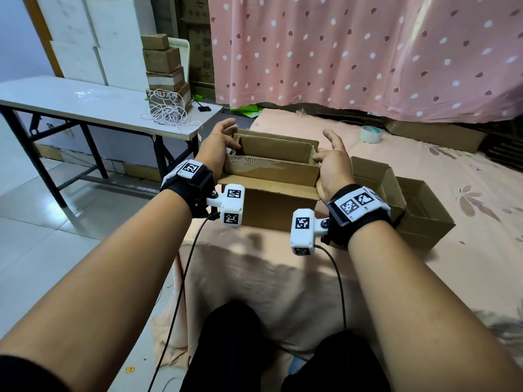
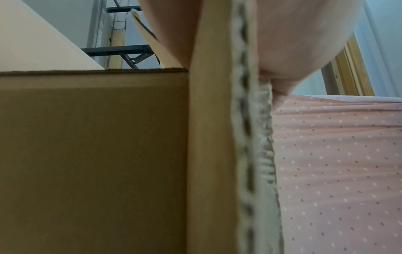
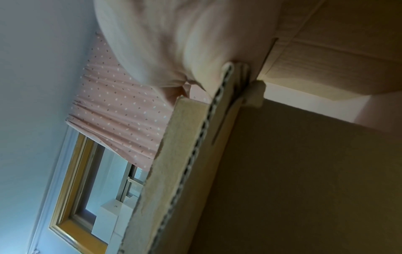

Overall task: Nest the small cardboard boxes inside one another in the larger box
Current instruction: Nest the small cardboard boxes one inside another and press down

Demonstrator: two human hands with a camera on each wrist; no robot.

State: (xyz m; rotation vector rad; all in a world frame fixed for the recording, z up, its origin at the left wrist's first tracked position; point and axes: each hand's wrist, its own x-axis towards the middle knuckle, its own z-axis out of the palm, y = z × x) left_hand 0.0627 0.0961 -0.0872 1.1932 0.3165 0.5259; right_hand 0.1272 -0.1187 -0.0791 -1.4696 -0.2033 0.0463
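**Mia:** What are the hands doing?

**Sam:** Both hands are at the ends of a smaller box (image 1: pixel 273 172). The left hand (image 1: pixel 218 147) lies flat on its left end, with the fingers spread out and loose. The right hand (image 1: pixel 332 162) presses on its right end. Its thumb points up and its fingers are mostly straight. They are not curled tight around anything.

**Mia:** Where is that box?

**Sam:** It sits partly down in the larger box (image 1: pixel 278 206), which rests on the pink bed cover (image 1: pixel 283 278). The top of the small one sticks up above the rim of the big one. I think it is going in but is not all the way down.

**Mia:** Is there something inside the small one?

**Sam:** I see another brown wall inside it. It may be 1 more box tucked in, but I cannot tell for sure.

**Mia:** What is left to do?

**Sam:** I think the box needs a push down until it sits low. Also, 2 open boxes wait on the right: a tan box (image 1: pixel 376 176) and a darker box (image 1: pixel 424 219) just beside it. I cannot tell if they belong to this job. So I guess the job is about in the middle.

**Mia:** What do the wrist cameras show?

**Sam:** Just cardboard edges up close and a bit of palm.
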